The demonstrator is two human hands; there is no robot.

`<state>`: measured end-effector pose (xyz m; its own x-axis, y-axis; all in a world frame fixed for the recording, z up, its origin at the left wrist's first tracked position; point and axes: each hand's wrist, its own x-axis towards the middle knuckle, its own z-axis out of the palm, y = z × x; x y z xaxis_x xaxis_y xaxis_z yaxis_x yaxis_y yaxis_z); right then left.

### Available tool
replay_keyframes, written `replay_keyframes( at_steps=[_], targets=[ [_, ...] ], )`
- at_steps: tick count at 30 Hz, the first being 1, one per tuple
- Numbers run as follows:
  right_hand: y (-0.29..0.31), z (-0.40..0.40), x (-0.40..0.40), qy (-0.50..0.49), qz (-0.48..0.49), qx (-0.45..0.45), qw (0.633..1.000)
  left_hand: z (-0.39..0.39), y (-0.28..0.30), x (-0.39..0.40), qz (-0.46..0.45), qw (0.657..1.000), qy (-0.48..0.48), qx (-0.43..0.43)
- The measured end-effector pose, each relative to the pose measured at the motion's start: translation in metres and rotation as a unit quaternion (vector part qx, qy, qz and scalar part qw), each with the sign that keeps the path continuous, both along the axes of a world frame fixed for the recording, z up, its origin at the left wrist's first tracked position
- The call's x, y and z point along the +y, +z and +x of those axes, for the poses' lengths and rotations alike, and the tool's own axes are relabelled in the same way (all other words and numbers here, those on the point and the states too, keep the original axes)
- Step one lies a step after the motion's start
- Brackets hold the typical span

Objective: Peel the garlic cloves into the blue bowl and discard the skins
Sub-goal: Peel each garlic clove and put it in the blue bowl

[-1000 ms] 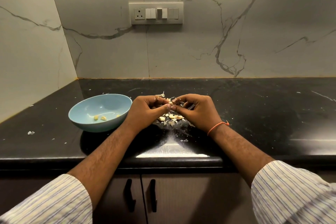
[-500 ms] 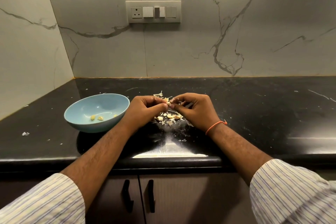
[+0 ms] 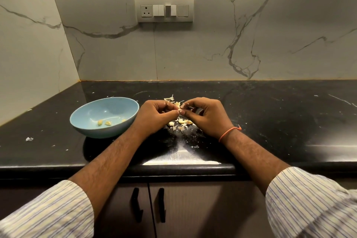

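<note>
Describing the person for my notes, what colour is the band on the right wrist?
Orange, a thin band on the right wrist, clearest in the head view.

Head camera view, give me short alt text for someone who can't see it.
Two bare hands, left hand and right hand, pinch a small garlic clove between them over a glossy black stone countertop littered with pale papery garlic skins. A round light-blue bowl to their left holds a few peeled cloves.
</note>
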<state>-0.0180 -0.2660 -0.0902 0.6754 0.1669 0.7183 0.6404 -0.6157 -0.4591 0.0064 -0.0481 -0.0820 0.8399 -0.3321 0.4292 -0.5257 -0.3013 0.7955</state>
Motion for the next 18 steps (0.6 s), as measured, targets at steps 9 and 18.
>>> replay_keyframes(
  at_steps=[9,18],
  targets=[
    [-0.0003,0.0012,0.0036,0.020,0.011,0.060,0.998,-0.0017,-0.0015,0.0010,0.011,1.000,0.000,-0.025],
    [0.0009,-0.0018,0.0059,0.023,0.003,0.075,0.997,0.0003,-0.0032,0.0004,0.032,0.997,0.020,-0.061]
  ],
)
